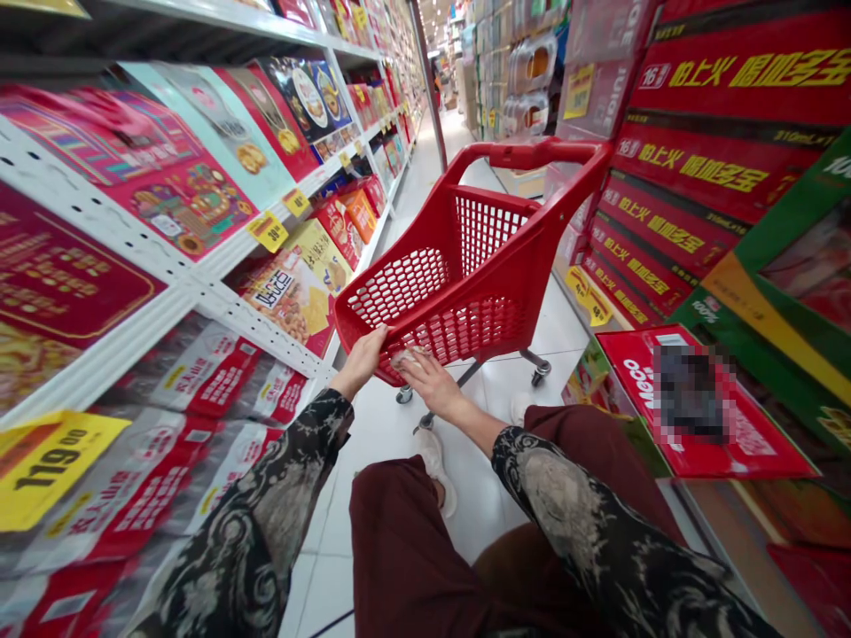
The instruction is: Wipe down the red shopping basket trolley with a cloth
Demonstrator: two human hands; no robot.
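Observation:
A red plastic shopping cart (465, 266) stands in the aisle in front of me, its mesh basket empty and its handle on the far side. My left hand (363, 359) grips the near rim of the basket at its lower left corner. My right hand (429, 381) rests against the near wall of the basket, fingers pressed on a pale cloth or wipe (404, 359). I am crouched, with my knees in dark red trousers below the hands.
White shelves (199, 283) on the left hold boxed and bagged snacks with yellow price tags (269, 230). Stacked red and green drink cartons (698, 159) line the right. A red box (698, 399) lies at the right. The white tiled aisle (458, 133) runs ahead.

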